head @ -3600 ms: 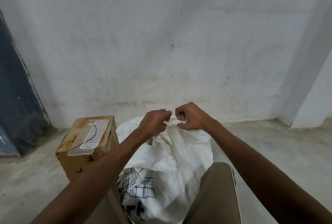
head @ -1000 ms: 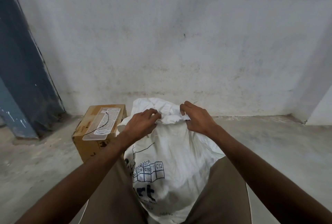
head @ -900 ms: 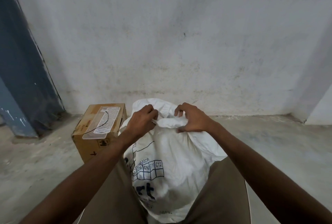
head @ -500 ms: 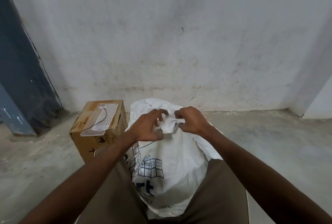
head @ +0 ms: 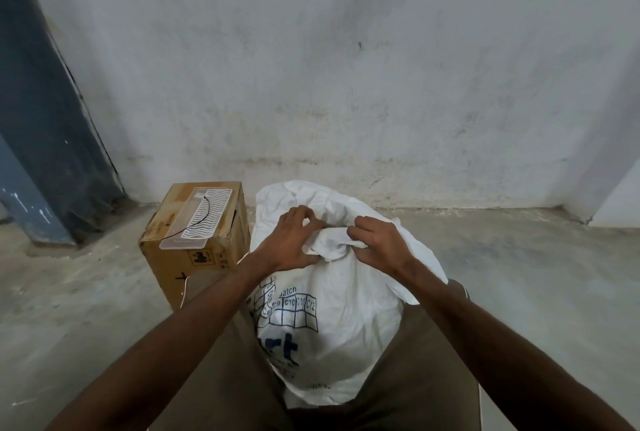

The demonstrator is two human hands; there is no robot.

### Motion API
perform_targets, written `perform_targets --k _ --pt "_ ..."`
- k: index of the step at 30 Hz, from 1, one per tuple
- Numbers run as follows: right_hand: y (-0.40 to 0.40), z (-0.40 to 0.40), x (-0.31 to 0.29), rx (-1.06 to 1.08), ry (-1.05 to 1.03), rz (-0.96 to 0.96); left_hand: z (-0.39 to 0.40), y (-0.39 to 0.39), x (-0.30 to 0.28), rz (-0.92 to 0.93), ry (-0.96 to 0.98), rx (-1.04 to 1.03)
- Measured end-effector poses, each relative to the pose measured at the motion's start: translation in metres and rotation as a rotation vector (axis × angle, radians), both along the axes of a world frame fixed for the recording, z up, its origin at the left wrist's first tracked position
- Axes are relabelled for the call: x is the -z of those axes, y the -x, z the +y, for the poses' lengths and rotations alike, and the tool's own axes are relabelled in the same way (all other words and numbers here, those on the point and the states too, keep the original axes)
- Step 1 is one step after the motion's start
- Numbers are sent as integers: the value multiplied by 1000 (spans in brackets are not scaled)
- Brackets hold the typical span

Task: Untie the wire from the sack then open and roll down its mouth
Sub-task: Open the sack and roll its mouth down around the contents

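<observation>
A white woven sack (head: 346,326) with blue print stands on the floor between my knees. Its top is bunched into a rolled fold of cloth (head: 332,243). My left hand (head: 294,243) grips the left side of that fold, thumb underneath. My right hand (head: 377,240) pinches the right side of the same fold. Loose sack cloth rises behind my hands. A thin black wire (head: 199,219) lies on the cardboard box beside the sack.
A brown cardboard box (head: 194,257) stands on the floor just left of the sack, with a white patterned plastic piece (head: 201,219) on top. A grey wall is close behind, a dark blue pillar (head: 45,119) at the left. Bare concrete floor (head: 519,275) lies to the right.
Both hands have kept working the sack's top fold, staying close together. The sack stands more upright than 3.6 s ago, and the view has shifted slightly.
</observation>
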State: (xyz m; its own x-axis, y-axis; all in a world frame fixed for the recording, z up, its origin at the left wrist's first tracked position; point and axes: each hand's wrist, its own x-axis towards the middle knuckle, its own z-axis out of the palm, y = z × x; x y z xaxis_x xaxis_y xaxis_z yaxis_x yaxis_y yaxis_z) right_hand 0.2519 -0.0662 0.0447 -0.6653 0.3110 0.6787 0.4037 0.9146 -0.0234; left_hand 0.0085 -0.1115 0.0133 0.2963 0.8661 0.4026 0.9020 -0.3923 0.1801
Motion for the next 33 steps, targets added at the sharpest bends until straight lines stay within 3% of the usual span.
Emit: perform_targets --k 3,7,16,18,22,26,31,33 --pt "-2 -2 0 -13 -35 -5 2 0 -5 -216 114 38" --pt "-8 1 -3 24 -113 -9 6 0 -27 -244 105 65" --pt "-16 13 1 67 -144 -22 1 21 -62 14 78 106" --pt "-13 11 1 107 -75 -23 -4 23 -56 63 2 42" --pt "-3 7 -7 128 363 39 -19 16 -36 291 -192 -10" --pt "13 6 -15 186 761 -126 -15 9 -16 345 -356 0" --pt "29 9 -16 282 831 -308 -15 11 -8 419 -455 111" --pt "35 4 -11 345 664 -317 -17 15 -13 232 -290 130"
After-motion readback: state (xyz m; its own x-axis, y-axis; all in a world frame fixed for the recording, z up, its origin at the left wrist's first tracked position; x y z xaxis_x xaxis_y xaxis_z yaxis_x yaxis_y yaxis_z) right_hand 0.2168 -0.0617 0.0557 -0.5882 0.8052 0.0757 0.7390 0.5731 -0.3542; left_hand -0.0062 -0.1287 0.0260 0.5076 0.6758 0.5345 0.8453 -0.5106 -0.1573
